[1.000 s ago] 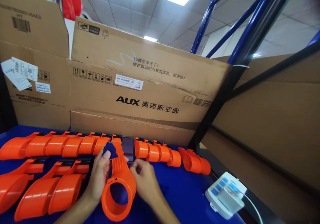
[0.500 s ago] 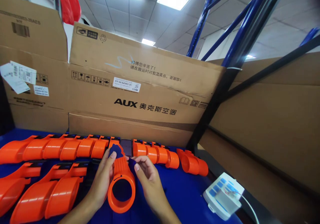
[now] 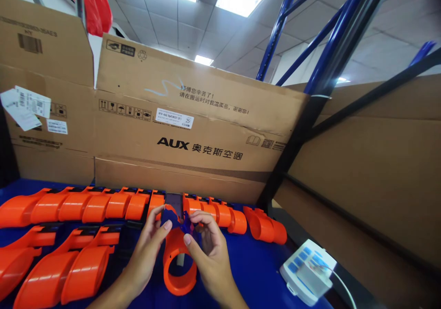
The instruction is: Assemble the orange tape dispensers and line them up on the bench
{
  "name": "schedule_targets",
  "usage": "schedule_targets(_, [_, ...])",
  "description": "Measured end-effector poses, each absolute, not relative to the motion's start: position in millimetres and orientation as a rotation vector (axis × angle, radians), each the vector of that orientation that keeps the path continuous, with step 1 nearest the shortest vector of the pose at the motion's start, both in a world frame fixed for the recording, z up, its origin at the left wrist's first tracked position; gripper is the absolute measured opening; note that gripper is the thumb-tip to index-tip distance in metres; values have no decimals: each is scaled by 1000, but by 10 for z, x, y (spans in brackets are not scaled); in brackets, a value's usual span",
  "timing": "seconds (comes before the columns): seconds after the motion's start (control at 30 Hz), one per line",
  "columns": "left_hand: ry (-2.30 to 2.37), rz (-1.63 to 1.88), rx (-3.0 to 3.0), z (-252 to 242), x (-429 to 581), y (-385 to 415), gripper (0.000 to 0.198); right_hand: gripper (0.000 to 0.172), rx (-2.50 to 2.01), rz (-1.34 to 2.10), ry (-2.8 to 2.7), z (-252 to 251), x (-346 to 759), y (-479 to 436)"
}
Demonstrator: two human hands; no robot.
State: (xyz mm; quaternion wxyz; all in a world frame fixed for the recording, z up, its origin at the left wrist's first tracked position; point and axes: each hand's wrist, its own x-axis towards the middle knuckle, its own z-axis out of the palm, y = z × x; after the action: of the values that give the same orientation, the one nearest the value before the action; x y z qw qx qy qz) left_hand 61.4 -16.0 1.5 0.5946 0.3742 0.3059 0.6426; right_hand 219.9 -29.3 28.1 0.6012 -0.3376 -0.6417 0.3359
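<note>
In front of me hangs an orange plastic part (image 3: 179, 287) with a round ring at its lower end. My left hand (image 3: 151, 240) grips its upper end, the thumb lying on a dark blue piece (image 3: 170, 217) there. Closed at the right side of that end, my right hand (image 3: 212, 249) pinches a small dark blue piece (image 3: 188, 225). I cannot tell whether this piece is joined to the orange part. The fingers hide much of the upper end.
Behind stands a row of orange parts (image 3: 103, 206), with several larger-looking ones (image 3: 86, 272) at the near left. A dark phone-like slab (image 3: 174, 202) rests at the row's middle. On the right lies a white power strip (image 3: 306, 272) with a cable. Cardboard (image 3: 206, 134) walls the back.
The orange part has tilted and shifted slightly right, its ring turning. Both hands have moved a little right, and the right fingers are closer to the part's upper end.
</note>
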Motion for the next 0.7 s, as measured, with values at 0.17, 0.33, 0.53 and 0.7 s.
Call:
schedule_targets(0.17, [714, 1490, 895, -52, 614, -149, 56, 23, -778, 723, -1570, 310, 2233, -286])
schedule_targets(0.33, [688, 1531, 888, -46, 619, -180, 55, 24, -809, 764, -1612, 294, 2273, -259])
schedule_targets(0.53, [577, 1511, 905, 3, 605, -226, 57, 34, -860, 803, -1665, 366, 2316, -294])
schedule_targets(0.7, [598, 1550, 977, -45, 580, -230, 52, 42, -971, 501, -1898, 410, 2397, -368])
